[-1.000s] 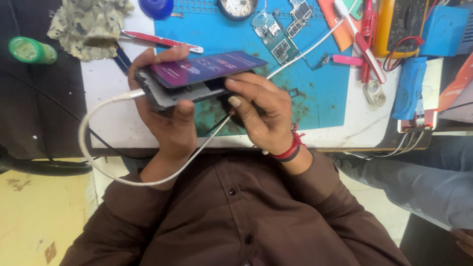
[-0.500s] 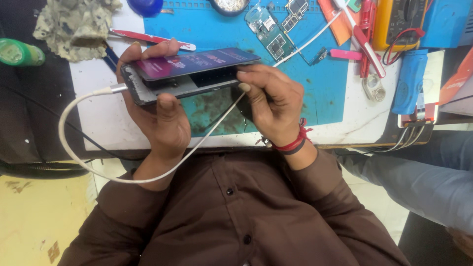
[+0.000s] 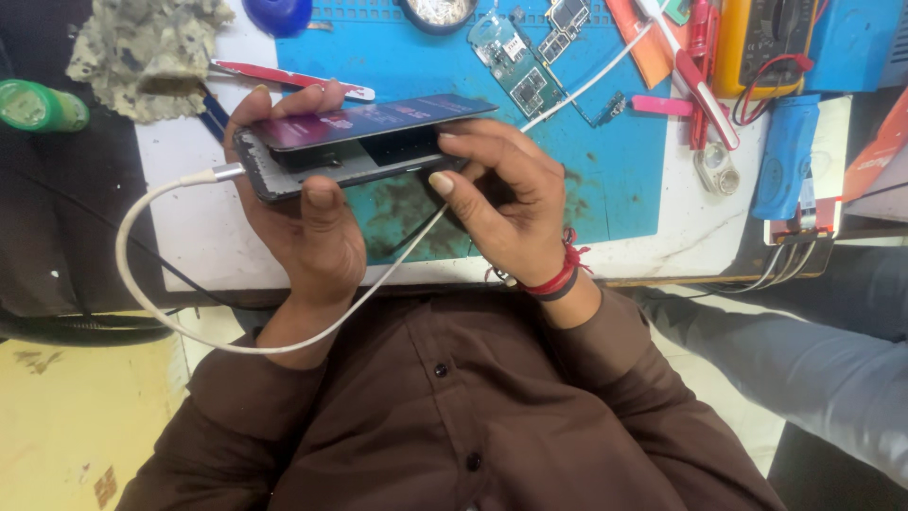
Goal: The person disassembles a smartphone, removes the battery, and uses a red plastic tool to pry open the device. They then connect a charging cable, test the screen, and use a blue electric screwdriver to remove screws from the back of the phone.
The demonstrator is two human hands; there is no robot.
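Phone [image 3: 340,156]: held above tabletop [image 3: 208,227], screen lifted open; left hand [image 3: 307,222] grips body, right hand [image 3: 501,189] pinches its edge. Risk: white cable [image 3: 142,274] tugging, screen cracking.

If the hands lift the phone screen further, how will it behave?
The screen looks thin and hinged open from the phone body, so probably fragile and slightly flexible. The plugged cable is floppy and may tug the body.

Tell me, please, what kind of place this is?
Probably a phone repair bench. The left hand and right hand hold an opened phone with its screen lifted, over a blue work mat with loose circuit boards and a yellow multimeter.
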